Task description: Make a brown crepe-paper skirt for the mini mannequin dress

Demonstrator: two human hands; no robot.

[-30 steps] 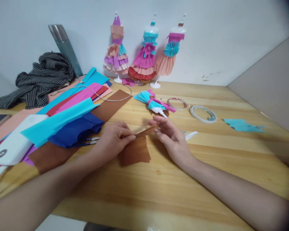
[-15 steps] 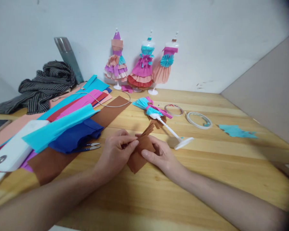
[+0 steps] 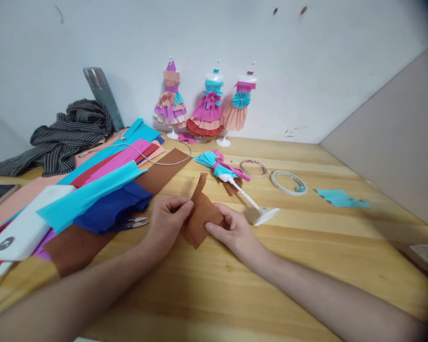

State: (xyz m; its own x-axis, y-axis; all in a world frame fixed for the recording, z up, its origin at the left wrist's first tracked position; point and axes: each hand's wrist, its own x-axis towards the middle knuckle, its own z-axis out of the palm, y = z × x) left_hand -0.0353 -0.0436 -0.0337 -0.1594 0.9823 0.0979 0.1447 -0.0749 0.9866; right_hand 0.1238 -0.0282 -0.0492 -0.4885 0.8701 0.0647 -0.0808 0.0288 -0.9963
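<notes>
A folded piece of brown crepe paper [image 3: 204,219] is held between my two hands above the table. My left hand [image 3: 169,218] pinches its left side between thumb and forefinger, where a narrow strip stands up from the rest. On the opposite edge, my right hand [image 3: 231,229] grips the paper with the thumb in front and the fingers behind, partly hidden. Just beyond lies a small white dress-form stand [image 3: 248,195] on its side, dressed in turquoise and magenta crepe paper [image 3: 219,166]. Thread snips [image 3: 133,222] rest left of my left hand, partly under dark blue paper [image 3: 110,209].
Three mini dress forms in paper dresses [image 3: 212,111] stand by the wall. Two tape rolls [image 3: 288,184] and a turquoise scrap [image 3: 342,198] lie right. Left are coloured paper sheets [image 3: 89,197], a white power bank [image 3: 30,221] with cable, a striped cloth [image 3: 69,137] and a bottle [image 3: 103,97].
The brown paper has been spread wider, and its upper strip now stands apart from the main piece. My left hand has shifted slightly left. The view has tilted up a little.
</notes>
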